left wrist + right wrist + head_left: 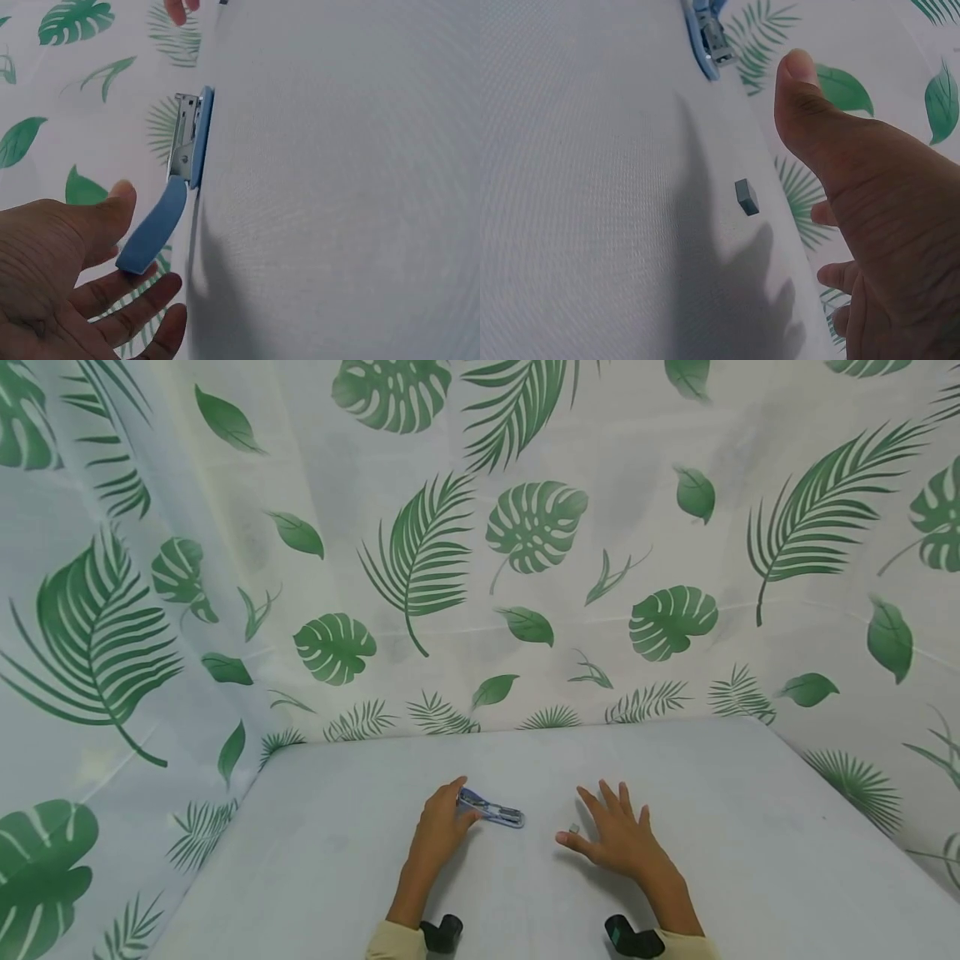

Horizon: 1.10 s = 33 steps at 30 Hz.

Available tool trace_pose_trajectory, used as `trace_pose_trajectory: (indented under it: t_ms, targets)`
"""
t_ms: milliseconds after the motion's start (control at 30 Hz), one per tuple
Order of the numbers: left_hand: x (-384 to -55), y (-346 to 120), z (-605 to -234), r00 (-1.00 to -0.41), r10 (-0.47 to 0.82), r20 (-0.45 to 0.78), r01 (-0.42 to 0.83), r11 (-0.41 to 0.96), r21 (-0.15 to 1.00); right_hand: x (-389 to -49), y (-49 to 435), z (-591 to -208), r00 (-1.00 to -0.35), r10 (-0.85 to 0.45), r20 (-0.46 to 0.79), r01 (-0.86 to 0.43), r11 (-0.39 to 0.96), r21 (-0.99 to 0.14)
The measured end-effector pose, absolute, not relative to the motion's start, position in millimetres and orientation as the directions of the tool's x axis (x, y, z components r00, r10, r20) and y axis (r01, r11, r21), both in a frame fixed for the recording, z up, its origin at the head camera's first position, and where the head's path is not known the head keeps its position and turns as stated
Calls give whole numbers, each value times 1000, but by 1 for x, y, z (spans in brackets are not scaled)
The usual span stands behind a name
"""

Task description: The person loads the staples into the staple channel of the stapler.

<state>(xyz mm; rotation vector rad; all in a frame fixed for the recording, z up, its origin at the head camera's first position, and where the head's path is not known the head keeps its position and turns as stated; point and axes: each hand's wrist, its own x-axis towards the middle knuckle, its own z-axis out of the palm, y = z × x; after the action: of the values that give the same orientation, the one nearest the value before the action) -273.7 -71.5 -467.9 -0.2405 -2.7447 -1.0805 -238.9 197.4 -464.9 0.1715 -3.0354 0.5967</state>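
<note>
A blue stapler (491, 810) lies on the white table, its metal magazine exposed and its blue handle (154, 229) tilted up from the base. My left hand (441, 827) is around the handle end, thumb on one side and fingers on the other; in the left wrist view a fingertip meets the handle's tip while the thumb stands apart from it. To the right, my right hand (622, 839) is spread with nothing in its grasp. Close by its thumb rests a small grey block (746, 196), like a short stick of staples.
The white tabletop (337, 860) meets a leaf-printed curtain (465, 677) at its back and sides. Black wrist devices (630, 937) sit at both cuffs. A shadow of the right hand falls beside the grey block.
</note>
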Motion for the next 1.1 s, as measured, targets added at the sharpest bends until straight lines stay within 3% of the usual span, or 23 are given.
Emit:
trace_pose_trajectory:
  t_ms: [500, 1100]
  targets:
    - [-279, -68, -479, -953, 90, 288, 275, 650, 708, -238, 199, -465, -990, -127, 58, -139, 907, -397]
    - [-281, -55, -482, -971, 124, 205, 237, 611, 755, -243, 200, -469, -980, -168, 105, -196, 893, -406]
